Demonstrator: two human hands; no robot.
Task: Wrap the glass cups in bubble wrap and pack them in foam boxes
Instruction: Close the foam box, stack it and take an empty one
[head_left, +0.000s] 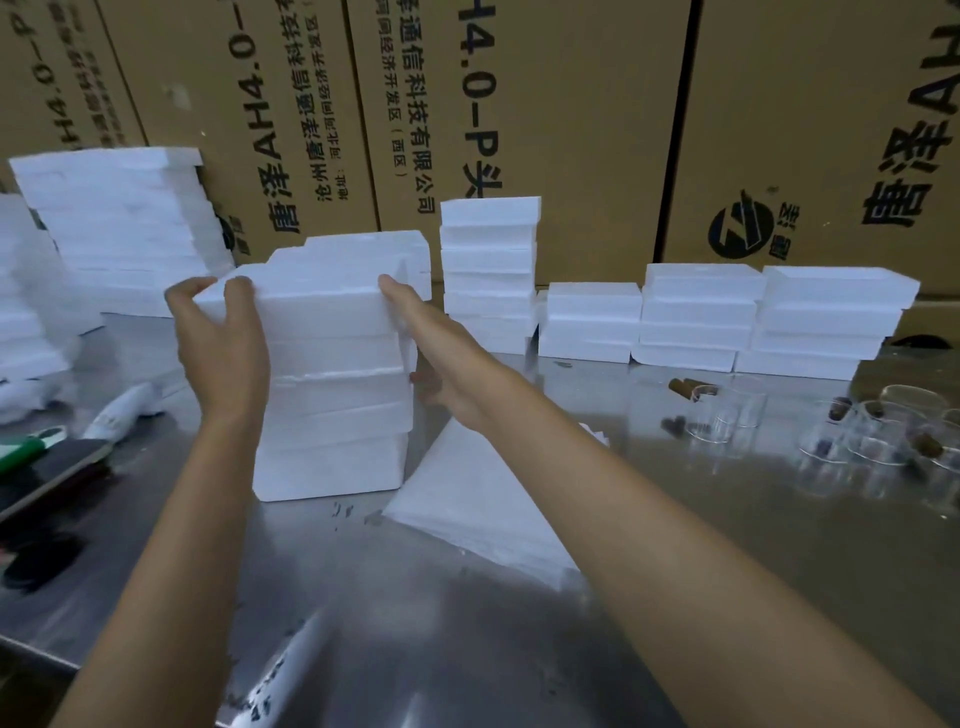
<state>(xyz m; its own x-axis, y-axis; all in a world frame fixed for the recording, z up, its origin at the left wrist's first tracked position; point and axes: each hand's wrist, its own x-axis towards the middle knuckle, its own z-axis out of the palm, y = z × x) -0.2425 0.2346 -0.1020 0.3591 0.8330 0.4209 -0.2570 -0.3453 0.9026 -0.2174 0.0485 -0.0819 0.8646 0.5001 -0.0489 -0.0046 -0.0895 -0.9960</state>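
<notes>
Nearby, foam stacks (488, 270) behind glass cups (878, 431).

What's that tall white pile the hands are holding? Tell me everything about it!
It is a stack of white foam boxes, flat blocks piled one on another, standing upright on the shiny metal table. The material looks like light, matte foam. The left hand grips its upper left corner; the right hand lies flat along its right side. A sheet of bubble wrap lies at its base.

The foam stack (332, 374) hides most of the right hand's fingers (418, 376); the left edge cuts off another foam pile (21, 291); the glass cups (878, 436) blur together, count unclear
</notes>
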